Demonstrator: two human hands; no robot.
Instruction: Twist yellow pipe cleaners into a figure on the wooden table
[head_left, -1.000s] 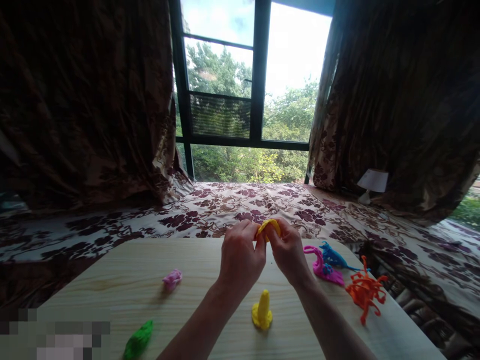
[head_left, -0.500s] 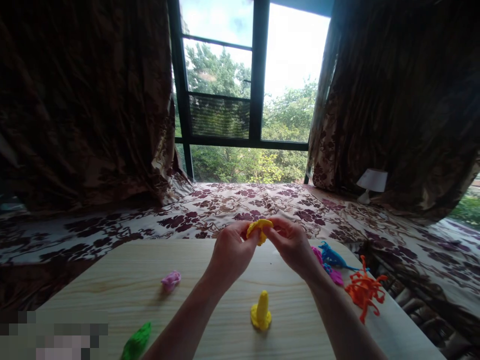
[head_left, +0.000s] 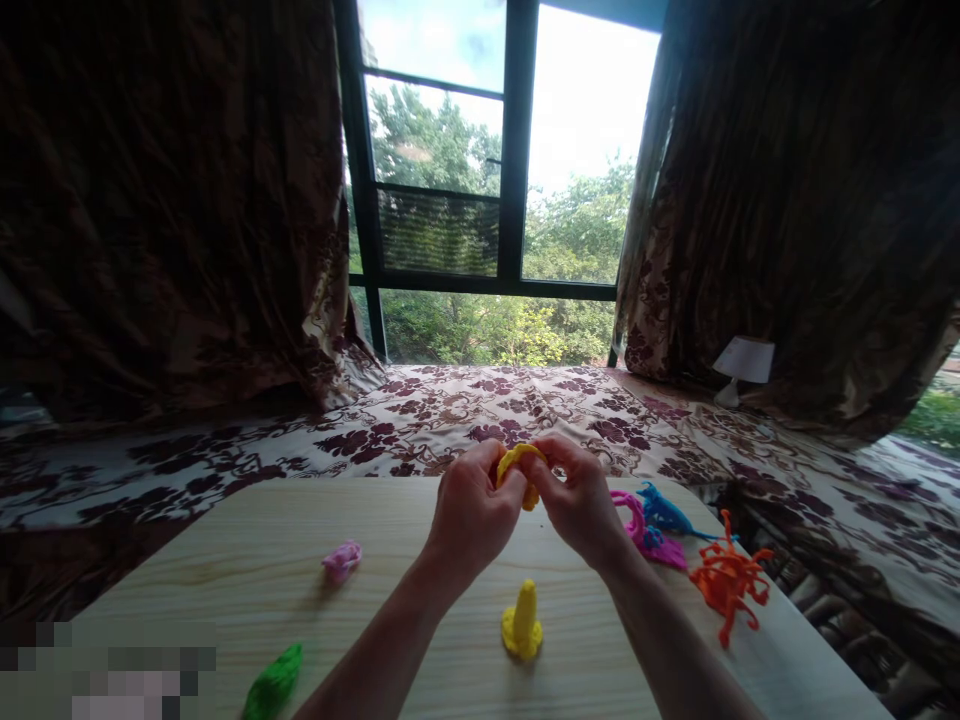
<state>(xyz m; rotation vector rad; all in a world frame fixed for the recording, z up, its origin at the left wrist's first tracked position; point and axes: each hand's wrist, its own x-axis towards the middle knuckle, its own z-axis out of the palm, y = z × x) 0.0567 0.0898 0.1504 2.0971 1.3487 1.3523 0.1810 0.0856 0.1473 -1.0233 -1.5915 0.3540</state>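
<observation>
My left hand (head_left: 471, 515) and my right hand (head_left: 577, 500) meet above the far middle of a pale wooden table (head_left: 225, 570). Both pinch a yellow fuzzy pipe cleaner piece (head_left: 517, 465), which is bent into a small curl between the fingertips. Most of the piece is covered by my fingers. On the table just below my hands stands a finished yellow twisted shape (head_left: 522, 622), upright on a round base.
A small pink twisted piece (head_left: 343, 559) and a green one (head_left: 273, 683) lie on the table's left half. Pink (head_left: 646, 535), blue (head_left: 666, 513) and orange (head_left: 726, 580) pipe cleaners sit near the right edge. A floral bedspread (head_left: 420, 420), window and curtains lie beyond.
Both hands shifted slightly and kept working the yellow piece; its loop has been bent tighter and now sits lower between the fingertips. Objects on the table stay put.
</observation>
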